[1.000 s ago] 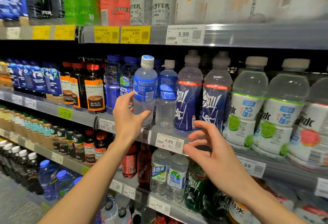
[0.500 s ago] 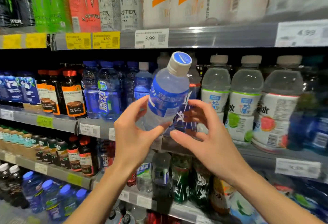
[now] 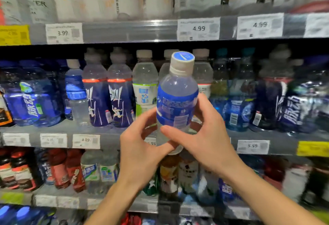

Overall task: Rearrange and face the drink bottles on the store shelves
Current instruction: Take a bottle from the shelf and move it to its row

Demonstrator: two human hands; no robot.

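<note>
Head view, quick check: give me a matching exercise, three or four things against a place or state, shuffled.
Things:
1. held bottle
2. left hand
3. 3.99 tag
4. yellow tag

Places or states:
A. upper shelf rail, left
B. in both hands, off the shelf
C. middle shelf rail, far right
D. at the bottle's lower part

Pairs: 1-B, 2-D, 3-A, 4-C
</note>
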